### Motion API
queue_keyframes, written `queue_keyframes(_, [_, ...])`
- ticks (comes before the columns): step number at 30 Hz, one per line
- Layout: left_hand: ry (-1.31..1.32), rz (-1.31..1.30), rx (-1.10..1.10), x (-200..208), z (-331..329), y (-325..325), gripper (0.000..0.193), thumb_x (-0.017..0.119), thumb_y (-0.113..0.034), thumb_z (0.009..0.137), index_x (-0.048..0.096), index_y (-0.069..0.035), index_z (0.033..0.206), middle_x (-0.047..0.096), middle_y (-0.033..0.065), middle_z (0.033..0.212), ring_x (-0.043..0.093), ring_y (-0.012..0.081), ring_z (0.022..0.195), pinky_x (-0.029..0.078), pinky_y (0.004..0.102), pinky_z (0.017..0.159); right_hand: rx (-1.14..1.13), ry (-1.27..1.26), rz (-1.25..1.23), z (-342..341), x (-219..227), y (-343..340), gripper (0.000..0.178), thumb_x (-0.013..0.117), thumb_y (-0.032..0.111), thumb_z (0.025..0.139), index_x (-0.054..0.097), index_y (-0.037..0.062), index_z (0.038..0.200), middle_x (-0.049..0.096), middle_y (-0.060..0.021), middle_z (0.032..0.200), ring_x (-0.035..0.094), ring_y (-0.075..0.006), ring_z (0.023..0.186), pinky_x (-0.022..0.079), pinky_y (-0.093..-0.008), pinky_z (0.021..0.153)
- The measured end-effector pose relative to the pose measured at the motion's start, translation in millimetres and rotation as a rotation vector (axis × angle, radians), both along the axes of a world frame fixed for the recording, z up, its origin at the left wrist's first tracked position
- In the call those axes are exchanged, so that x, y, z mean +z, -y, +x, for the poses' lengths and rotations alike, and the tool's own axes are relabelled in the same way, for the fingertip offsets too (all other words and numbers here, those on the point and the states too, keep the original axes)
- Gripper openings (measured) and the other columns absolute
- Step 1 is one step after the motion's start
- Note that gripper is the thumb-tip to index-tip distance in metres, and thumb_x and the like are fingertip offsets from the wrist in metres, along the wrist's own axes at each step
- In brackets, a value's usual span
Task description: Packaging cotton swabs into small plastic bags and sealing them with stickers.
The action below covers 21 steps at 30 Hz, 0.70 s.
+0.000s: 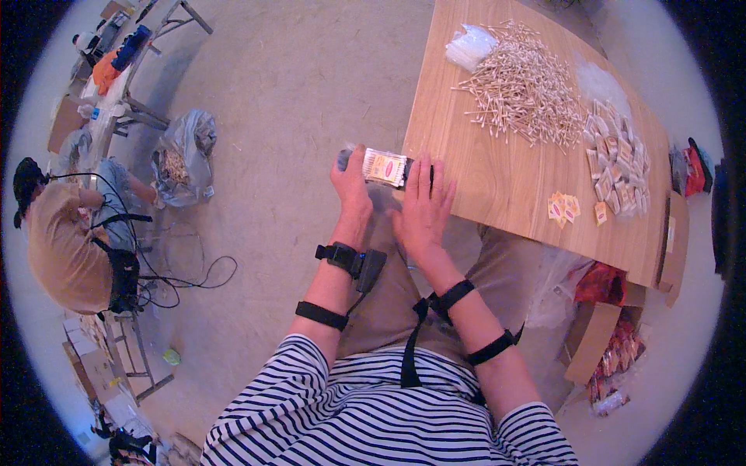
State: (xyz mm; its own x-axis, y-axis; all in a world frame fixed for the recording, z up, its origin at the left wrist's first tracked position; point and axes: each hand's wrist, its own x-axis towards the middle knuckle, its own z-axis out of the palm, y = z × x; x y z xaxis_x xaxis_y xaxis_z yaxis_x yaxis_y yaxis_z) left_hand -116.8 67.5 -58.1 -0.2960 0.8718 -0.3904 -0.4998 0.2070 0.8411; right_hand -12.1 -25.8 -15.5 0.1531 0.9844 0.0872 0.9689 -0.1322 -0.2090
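At the left edge of the wooden table (486, 186), a small clear pack of cotton swabs (385, 167) with a yellow and white label card lies between my hands. My left hand (351, 182) grips its left end, fingers partly hidden behind it. Something dark shows by those fingers; its kind is unclear. My right hand (423, 203) lies with fingers stretched out beside the pack's right end, over a black object (409, 171) that is mostly covered. A large heap of loose cotton swabs (521, 81) spreads over the far part of the table.
Several filled packs (618, 167) are piled on the right, near yellow label cards (562, 208) and clear bags (470, 48). Cardboard boxes (592, 342) stand below the table. Leftward, another person (74, 241) sits by a grey plastic sack (185, 159) and cables (183, 279).
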Motion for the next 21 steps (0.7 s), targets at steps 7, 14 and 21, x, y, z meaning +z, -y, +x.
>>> queue_keyframes(7, [-0.027,-0.011,0.028,9,5,2,0.014,0.073,-0.015,0.091,0.064,-0.005,0.095,0.066,0.0008,0.087,0.062,0.0109,0.074,0.051,0.0287,0.067,-0.046,0.027,-0.081,-11,7,-1,0.105,0.082,0.043,0.073,0.029,0.0044,0.155,0.023,-0.0111,0.163,0.014,-0.0362,0.152,0.013,-0.065,0.119])
queue_keyframes(14, [-0.009,0.034,0.065,13,10,5,0.013,0.072,-0.014,0.092,0.064,-0.005,0.095,0.065,0.0006,0.089,0.062,0.0106,0.075,0.052,0.0287,0.067,-0.032,0.003,-0.046,-12,4,-2,0.109,0.085,0.037,0.07,0.026,0.0057,0.156,0.018,-0.0077,0.165,0.015,-0.0387,0.151,0.016,-0.0689,0.116])
queue_keyframes(21, [-0.018,0.022,0.04,13,8,6,0.014,0.072,-0.013,0.092,0.063,-0.004,0.096,0.065,0.0007,0.09,0.061,0.01,0.076,0.052,0.0286,0.068,-0.005,-0.048,0.057,-2,-2,-4,0.106,0.086,0.033,0.067,0.032,0.0078,0.154,0.026,-0.0052,0.163,0.021,-0.0361,0.149,0.018,-0.0653,0.117])
